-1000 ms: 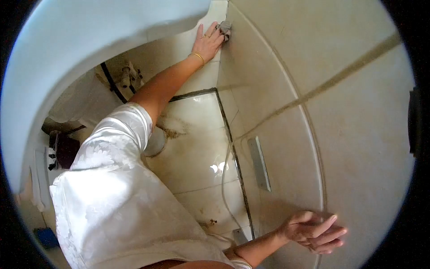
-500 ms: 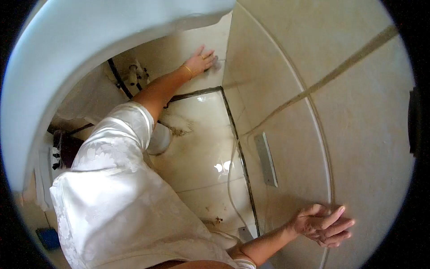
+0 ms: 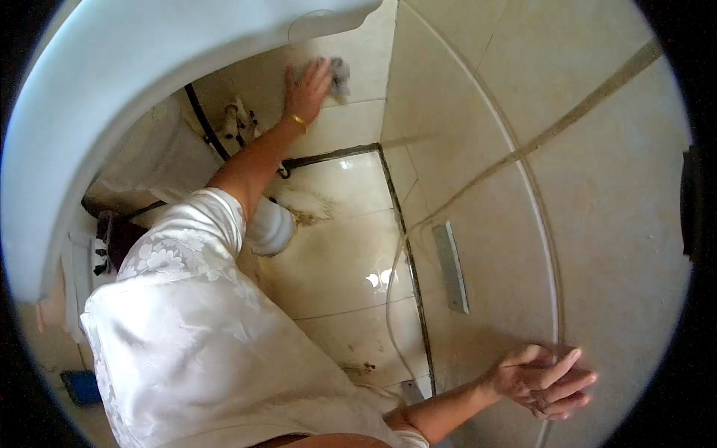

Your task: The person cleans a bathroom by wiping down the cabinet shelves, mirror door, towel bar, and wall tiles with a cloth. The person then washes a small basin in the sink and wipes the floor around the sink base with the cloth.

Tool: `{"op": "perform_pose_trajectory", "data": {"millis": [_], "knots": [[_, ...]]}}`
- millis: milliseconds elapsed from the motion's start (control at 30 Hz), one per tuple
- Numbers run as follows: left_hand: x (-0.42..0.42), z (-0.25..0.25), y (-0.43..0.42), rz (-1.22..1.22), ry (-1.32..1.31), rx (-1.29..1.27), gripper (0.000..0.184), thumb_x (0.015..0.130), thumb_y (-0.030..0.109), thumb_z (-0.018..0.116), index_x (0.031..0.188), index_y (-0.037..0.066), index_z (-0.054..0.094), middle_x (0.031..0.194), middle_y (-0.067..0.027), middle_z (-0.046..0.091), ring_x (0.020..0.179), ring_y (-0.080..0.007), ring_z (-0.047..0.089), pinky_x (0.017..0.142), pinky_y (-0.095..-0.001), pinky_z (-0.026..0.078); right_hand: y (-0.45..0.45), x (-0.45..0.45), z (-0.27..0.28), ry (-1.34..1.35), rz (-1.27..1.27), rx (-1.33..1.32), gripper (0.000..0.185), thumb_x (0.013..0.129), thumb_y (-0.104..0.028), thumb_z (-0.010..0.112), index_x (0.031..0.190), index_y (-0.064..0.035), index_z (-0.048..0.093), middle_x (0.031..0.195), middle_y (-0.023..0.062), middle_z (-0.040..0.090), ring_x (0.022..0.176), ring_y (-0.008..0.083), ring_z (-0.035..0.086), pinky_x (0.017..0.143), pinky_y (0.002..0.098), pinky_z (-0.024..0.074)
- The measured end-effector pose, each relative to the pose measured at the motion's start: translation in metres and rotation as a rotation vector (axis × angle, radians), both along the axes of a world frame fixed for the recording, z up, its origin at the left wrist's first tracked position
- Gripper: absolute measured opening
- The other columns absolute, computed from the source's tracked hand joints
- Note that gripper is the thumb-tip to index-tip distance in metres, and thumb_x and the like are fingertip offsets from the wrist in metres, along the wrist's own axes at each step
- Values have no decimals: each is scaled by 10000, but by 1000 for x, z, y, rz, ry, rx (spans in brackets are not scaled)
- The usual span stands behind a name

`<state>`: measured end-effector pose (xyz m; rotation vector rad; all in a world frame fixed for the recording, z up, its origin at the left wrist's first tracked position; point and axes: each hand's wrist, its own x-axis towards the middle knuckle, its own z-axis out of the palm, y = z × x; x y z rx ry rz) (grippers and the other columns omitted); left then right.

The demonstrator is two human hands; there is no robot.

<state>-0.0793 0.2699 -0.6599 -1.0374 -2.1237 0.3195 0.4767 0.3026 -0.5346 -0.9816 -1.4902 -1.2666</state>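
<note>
My left hand (image 3: 310,88) reaches below the white basin to the tiled back wall (image 3: 347,123). Its fingers press a grey crumpled cloth (image 3: 340,77) against the tile; part of the cloth is hidden beneath them. A gold bracelet (image 3: 299,120) circles that wrist. On the right, my right hand (image 3: 544,381) rests against the side wall (image 3: 620,299), near a thin pale pipe or cable (image 3: 539,216) running along it. Its fingers are bent a little and apart, with nothing in them.
The white basin (image 3: 127,82) overhangs the upper left. Below it are a valve (image 3: 237,119) with a black hose (image 3: 200,119) and a white drain pipe (image 3: 272,228). A grey plate (image 3: 451,267) sits low on the side wall. The floor (image 3: 336,261) has dirt stains.
My left hand has moved left and slightly up along the back wall, carrying the grey cloth. My right hand stays at nearly the same place on the side wall.
</note>
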Motion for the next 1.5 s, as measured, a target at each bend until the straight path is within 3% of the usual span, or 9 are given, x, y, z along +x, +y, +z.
{"op": "perform_pose_trajectory", "data": {"millis": [167, 333, 467, 567, 900, 1133, 1233, 1367, 1500], "knots": [[-2, 18, -3, -123, -11, -47, 273, 917, 208, 454, 1178, 197, 534, 1483, 19, 269, 1337, -199, 279, 1032, -597, 262, -4, 1, 0, -20, -7, -35, 382, 943, -365, 389, 1267, -205, 514, 1389, 64, 439, 1326, 268, 303, 1106, 418, 88], [-29, 77, 25, -157, -343, 706, 359, 871, 91, 502, 1224, 154, 519, 1464, 18, 318, 1357, -256, 273, 1047, -644, 193, -2, -1, -1, -1, -16, -36, 393, 946, -382, 372, 1260, -196, 518, 1383, 65, 438, 1327, 268, 301, 1105, 408, 94], [-17, 40, 25, -71, -166, 218, 407, 848, 83, 535, 1247, 157, 509, 1482, 19, 291, 1363, -231, 265, 1048, -603, 229, -2, 0, -2, -5, -53, -33, 459, 957, -482, 308, 1249, -206, 529, 1390, 67, 425, 1328, 275, 293, 1098, 405, 104], [-1, 10, 5, -328, 52, -306, 280, 872, 195, 511, 1136, 174, 604, 1468, 38, 303, 1327, -191, 306, 1036, -589, 250, -2, 1, -1, -24, -92, -27, 514, 955, -532, 259, 1250, -208, 529, 1397, 75, 412, 1332, 280, 278, 1091, 427, 112], [5, 50, 96, -477, 51, 264, 408, 847, 138, 499, 1255, 145, 506, 1479, -55, 287, 1352, -264, 272, 1010, -647, 212, 4, -6, 0, -81, -140, -18, 536, 959, -523, 241, 1291, -182, 486, 1399, 97, 394, 1308, 314, 280, 1039, 467, 170], [-9, -52, 68, -504, 250, -768, 456, 876, 312, 516, 1285, 111, 510, 1506, -45, 241, 1386, -214, 191, 1097, -479, 194, 12, -1, 4, -143, -99, -10, 483, 957, -465, 305, 1280, -157, 489, 1380, 123, 401, 1296, 317, 281, 1035, 460, 216], [-43, -120, 33, -473, 181, -903, 456, 912, 330, 453, 1323, 136, 483, 1503, -37, 253, 1391, -211, 185, 1121, -470, 148, 11, -2, 4, -132, -118, -23, 433, 947, -386, 341, 1274, -144, 487, 1372, 132, 403, 1289, 317, 291, 1038, 454, 232], [-63, -122, -17, -437, 324, -1342, 494, 916, 368, 425, 1368, 169, 430, 1496, -18, 267, 1379, -197, 208, 1136, -476, 105, 5, -7, 3, -116, -185, -60, 351, 951, -228, 404, 1218, -19, 497, 1309, 206, 430, 1267, 344, 293, 1051, 456, 254], [-49, -85, 22, -506, 218, -1044, 486, 910, 332, 445, 1367, 169, 416, 1490, -45, 276, 1383, -210, 201, 1129, -507, 103, 12, 0, -1, -126, -158, -13, 409, 935, -318, 379, 1277, -114, 473, 1364, 148, 404, 1281, 305, 301, 1050, 440, 256]]}}
